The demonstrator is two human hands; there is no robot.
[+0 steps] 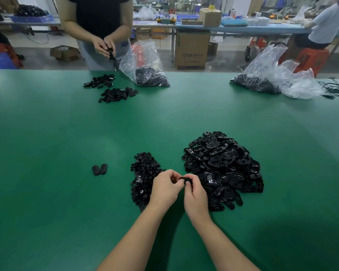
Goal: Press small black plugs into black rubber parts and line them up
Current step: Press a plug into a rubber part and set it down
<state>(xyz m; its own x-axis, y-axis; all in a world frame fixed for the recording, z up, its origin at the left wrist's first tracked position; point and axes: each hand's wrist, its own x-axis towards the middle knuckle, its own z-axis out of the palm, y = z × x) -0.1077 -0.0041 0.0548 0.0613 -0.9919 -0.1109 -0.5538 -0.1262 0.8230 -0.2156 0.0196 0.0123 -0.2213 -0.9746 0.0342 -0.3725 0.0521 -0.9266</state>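
Observation:
A large heap of black oval rubber parts (222,169) lies on the green table (47,133), right of a smaller heap of small black plugs (144,173). Between the heaps, my left hand (165,187) and my right hand (196,194) meet just above the table. Together they pinch one black rubber part (186,180), mostly hidden by the fingers. Whether a plug sits in it cannot be seen. Two finished oval parts (99,169) lie side by side to the left.
Across the table a person in a black top (98,20) handles black parts, with two small piles (110,88) before them. Two clear plastic bags of black parts (147,69) (272,77) stand at the far edge. Black cables (335,89) lie far right.

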